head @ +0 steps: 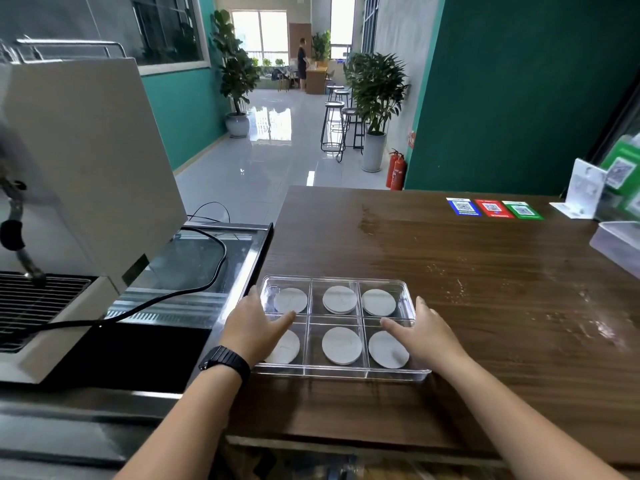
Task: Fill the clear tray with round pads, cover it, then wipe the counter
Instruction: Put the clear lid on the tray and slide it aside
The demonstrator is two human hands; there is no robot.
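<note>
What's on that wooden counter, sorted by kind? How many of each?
Clear tray: 1
Round pads: 6, one per compartment
Code stickers: 3 (blue, red, green)
Clear lidded box: 1
White card stand: 1
Total: 12

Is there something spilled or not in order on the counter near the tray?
Yes. A wet streak runs along the wooden counter behind the clear tray, with pale specks to its right. The tray looks orderly, one round pad per compartment.

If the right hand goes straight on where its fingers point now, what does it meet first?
Probably the left hand: the right hand lies on the clear plastic compartment tray, fingers pointing leftward across it. Depth is unclear.
</note>
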